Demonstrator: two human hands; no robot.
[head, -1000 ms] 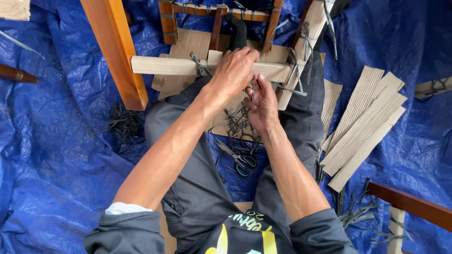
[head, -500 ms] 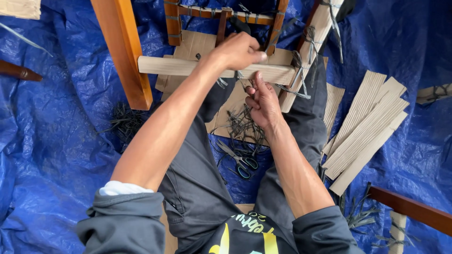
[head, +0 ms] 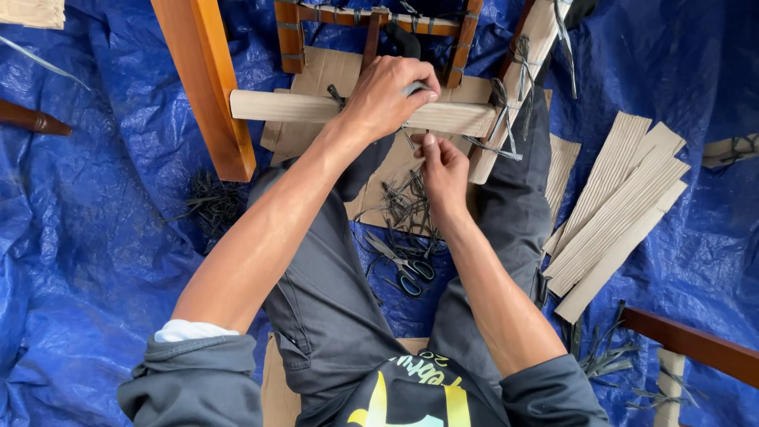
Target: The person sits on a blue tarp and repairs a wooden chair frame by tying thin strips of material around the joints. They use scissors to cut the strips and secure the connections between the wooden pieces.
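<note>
Blue tarpaulin [head: 95, 237] covers the floor under a seated person. Since a second ago the left hand [head: 387, 99] has lifted onto the pale wooden bar [head: 285, 105] and closed around a grey strap end [head: 417, 88], so the strap now looks drawn tight. Just near of the bar, the right hand [head: 443, 170] stays pinched on the same strap, where earlier both hands worked side by side. Scissors [head: 403, 269] lie between the legs; corrugated cardboard strips [head: 617, 213] rest at right.
</note>
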